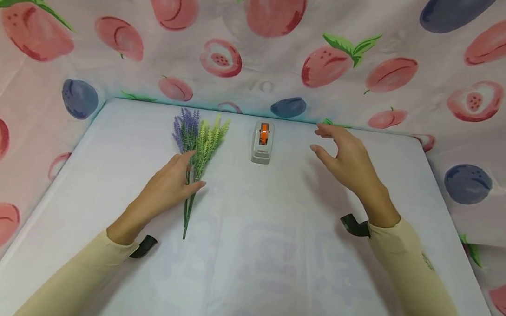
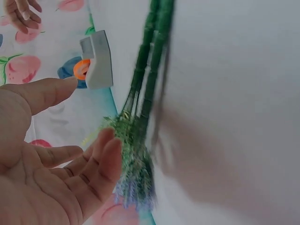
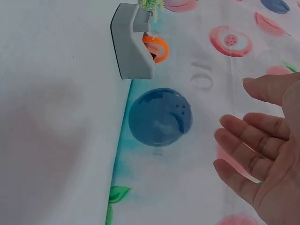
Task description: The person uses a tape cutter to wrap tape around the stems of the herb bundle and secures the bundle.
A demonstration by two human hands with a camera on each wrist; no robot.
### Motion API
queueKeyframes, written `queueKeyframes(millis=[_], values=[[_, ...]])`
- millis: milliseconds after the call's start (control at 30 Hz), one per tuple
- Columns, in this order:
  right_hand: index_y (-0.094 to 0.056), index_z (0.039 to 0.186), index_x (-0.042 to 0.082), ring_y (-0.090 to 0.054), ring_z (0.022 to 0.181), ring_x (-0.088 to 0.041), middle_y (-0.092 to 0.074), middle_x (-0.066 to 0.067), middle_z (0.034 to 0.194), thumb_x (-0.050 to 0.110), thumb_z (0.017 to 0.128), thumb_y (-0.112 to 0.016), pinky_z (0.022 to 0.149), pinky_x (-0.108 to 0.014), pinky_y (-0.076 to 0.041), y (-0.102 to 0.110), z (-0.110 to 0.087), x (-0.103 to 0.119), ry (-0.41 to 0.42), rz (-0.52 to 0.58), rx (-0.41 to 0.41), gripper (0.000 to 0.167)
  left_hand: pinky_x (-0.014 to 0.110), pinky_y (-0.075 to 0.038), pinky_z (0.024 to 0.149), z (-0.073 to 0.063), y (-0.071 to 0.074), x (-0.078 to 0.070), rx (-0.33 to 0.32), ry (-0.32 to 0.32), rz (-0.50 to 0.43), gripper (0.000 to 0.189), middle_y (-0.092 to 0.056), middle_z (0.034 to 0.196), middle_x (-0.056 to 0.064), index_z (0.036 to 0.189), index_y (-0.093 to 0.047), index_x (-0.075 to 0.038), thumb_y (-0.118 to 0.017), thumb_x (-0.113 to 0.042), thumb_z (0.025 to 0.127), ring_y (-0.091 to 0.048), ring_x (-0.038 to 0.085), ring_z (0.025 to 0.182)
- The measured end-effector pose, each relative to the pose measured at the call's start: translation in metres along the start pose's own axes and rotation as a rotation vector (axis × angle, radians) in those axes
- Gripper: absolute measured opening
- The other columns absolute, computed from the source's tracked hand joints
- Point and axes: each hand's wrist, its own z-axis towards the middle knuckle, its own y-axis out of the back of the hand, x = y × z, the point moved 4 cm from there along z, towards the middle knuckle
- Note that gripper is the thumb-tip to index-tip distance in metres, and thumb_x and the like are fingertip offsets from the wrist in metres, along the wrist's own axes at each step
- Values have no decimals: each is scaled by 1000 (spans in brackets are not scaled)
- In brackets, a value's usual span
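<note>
Two bunches of artificial flowers, purple lavender and yellow-green sprigs, lie on the white table with their green stems pointing toward me. My left hand hovers over the stems, thumb and fingers spread apart; the left wrist view shows nothing gripped, with a gap between palm and stems. A grey tape dispenser with an orange core stands right of the flowers, near the table's back edge. To its right my right hand is held in the air, fingers loosely bent and holding nothing.
A fruit-printed cloth hangs behind the table and along both sides. The white tabletop stretches toward me between the forearms. Black wrist mounts stick out from both sleeves, low over the table.
</note>
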Motion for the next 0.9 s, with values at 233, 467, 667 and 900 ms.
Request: queueKeyframes(millis=[233,467,667,900], values=[[-57,140,1,-64,117,-27,-74,-9,117,16,94,-74,98,-49,-50,-14,11,-4,-31,88,42,51,38,-51,67,20,0,-8,19,-63,-110,82,-67,105,14,157,-29,2,-75,-24,94,-62,19,71],[-58,141,5,-64,117,-26,-74,-9,113,17,95,-73,104,-47,-49,-28,18,-6,-98,159,95,50,36,-51,67,41,-3,-17,48,-85,-195,79,-66,111,11,157,-30,0,-73,-24,95,-63,19,75],[-60,140,8,-67,113,-26,-74,-9,113,19,97,-72,102,-47,-49,-41,24,-9,-137,218,120,47,37,-51,68,59,-7,-26,43,-119,-246,73,-66,112,9,155,-37,-5,-74,-22,95,-64,22,85],[-63,136,9,-69,105,-23,-75,-8,109,18,95,-73,99,-44,-52,-57,29,-11,-149,269,127,43,40,-56,71,83,-13,-35,67,-109,-365,65,-66,114,8,153,-42,-11,-72,-21,96,-68,28,84]])
